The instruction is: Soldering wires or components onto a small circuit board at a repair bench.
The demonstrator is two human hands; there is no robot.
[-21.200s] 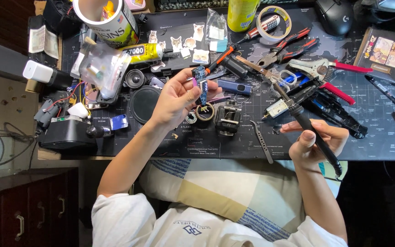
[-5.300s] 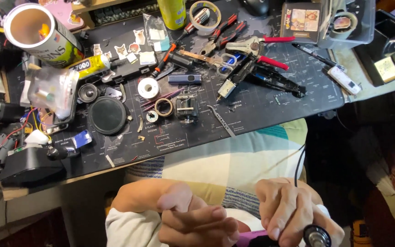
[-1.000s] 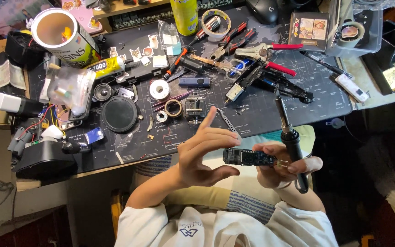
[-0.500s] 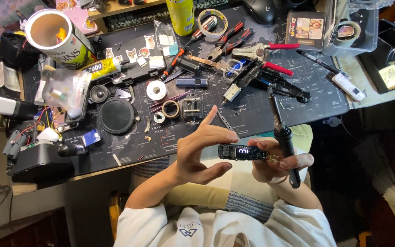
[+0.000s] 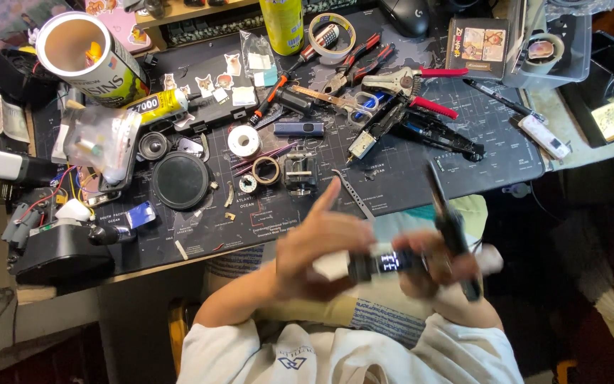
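Black and slim, a small device with a lit display (image 5: 385,262) is being held over the lap, below the worktop (image 5: 392,171), so both hands can steady it. Left hand (image 5: 318,249) fingers are pinching its end; right hand (image 5: 438,267) is gripping it plus a dark pen-like tool (image 5: 449,227). Compared with a moment ago, both hands are blurring, shifting slightly lower.
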